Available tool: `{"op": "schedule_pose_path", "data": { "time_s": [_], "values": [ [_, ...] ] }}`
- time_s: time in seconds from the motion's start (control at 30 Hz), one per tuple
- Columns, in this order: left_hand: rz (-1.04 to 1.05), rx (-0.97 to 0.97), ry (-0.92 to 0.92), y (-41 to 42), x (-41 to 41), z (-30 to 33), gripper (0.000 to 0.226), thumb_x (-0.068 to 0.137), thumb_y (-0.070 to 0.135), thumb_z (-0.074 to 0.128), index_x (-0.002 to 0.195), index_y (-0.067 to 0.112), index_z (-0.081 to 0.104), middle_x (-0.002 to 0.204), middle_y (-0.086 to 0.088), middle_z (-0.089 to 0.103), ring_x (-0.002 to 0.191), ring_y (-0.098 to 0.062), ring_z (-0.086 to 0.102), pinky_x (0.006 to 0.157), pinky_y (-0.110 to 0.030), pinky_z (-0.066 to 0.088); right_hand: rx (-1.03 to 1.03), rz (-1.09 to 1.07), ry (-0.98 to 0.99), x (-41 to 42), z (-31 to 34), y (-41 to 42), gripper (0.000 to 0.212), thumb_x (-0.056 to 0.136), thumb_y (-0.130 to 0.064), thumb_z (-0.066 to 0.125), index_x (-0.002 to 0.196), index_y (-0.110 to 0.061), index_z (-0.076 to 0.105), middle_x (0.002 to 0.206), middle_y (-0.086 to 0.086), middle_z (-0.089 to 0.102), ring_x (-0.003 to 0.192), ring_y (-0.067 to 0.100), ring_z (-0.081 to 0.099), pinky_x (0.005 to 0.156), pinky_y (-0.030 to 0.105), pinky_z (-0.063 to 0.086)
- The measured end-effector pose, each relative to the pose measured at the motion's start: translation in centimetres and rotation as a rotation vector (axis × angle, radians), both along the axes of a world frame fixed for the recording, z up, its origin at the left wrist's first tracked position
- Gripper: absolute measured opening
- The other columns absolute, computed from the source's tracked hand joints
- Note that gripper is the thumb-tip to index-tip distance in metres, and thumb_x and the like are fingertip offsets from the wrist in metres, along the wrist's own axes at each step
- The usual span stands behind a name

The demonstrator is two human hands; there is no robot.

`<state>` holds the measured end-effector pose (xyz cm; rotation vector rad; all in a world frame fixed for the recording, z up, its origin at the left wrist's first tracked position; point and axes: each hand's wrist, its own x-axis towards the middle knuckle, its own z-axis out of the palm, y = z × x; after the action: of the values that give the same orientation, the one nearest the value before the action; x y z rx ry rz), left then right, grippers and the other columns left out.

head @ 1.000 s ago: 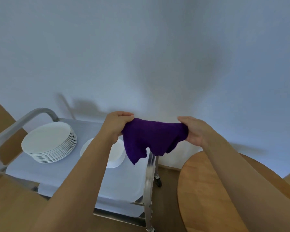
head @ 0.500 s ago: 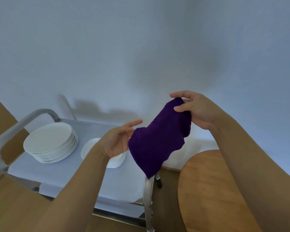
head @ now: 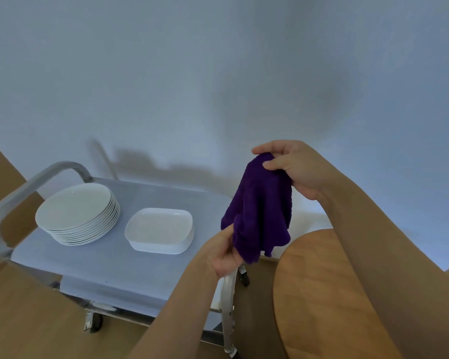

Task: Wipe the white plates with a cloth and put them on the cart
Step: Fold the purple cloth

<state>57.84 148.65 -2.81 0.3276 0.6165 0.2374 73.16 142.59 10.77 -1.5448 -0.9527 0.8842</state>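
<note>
Purple cloth (head: 259, 211) hangs lengthwise, top to bottom, between the two hands: right hand (head: 293, 169) pinches its upper edge with thumb and curled fingers, left hand (head: 224, 251) grips its lower left corner from below. Both white plate stacks sit on the cart (head: 106, 257) top, to the left of the hands and beyond them: oblong plates (head: 159, 230) nearer, round plates (head: 77, 213) further left by the cart handle. Left hand is the closer one to the plates, so likely that hand reaches while the right keeps the cloth; no plate is in hand yet.
</note>
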Motion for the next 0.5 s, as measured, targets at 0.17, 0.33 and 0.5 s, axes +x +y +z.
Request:
{"op": "schedule_pose_path", "data": {
  "time_s": [0.17, 0.33, 0.5],
  "values": [
    [0.010, -0.036, 0.138, 0.0, -0.5, -0.7, 0.026, 0.097, 0.003, 0.046, 0.122, 0.000, 0.053, 0.124, -0.023, 0.059, 0.116, -0.031, 0.058, 0.075, -0.045, 0.054, 0.019, -0.065, -0.003, -0.2, -0.6, -0.3, 0.038, 0.085, 0.012, 0.047, 0.094, -0.019, 0.068, 0.094, 0.007, 0.069, 0.082, 0.016, 0.066, 0.071, 0.022, 0.054],
    [-0.115, 0.385, 0.336, 0.7, -1.5, 0.5, 0.021, 0.096, -0.007, 0.040, 0.105, -0.002, 0.058, 0.087, -0.016, 0.062, 0.071, -0.020, 0.064, 0.056, -0.028, 0.059, -0.013, -0.148, -0.002, 0.5, -1.1, -0.5, 0.038, 0.085, 0.010, 0.049, 0.093, -0.021, 0.068, 0.092, 0.007, 0.068, 0.081, 0.016, 0.066, 0.066, 0.021, 0.051],
    [0.103, 0.622, 0.415, 2.9, -2.2, 1.7, 0.026, 0.093, -0.004, 0.045, 0.112, 0.007, 0.057, 0.097, -0.012, 0.067, 0.082, -0.024, 0.066, 0.058, -0.030, 0.056, -0.035, -0.289, -0.058, 0.8, -2.2, -0.7, 0.037, 0.085, 0.008, 0.049, 0.095, -0.023, 0.066, 0.089, 0.004, 0.066, 0.073, 0.012, 0.065, 0.056, 0.017, 0.050]
  ]
}}
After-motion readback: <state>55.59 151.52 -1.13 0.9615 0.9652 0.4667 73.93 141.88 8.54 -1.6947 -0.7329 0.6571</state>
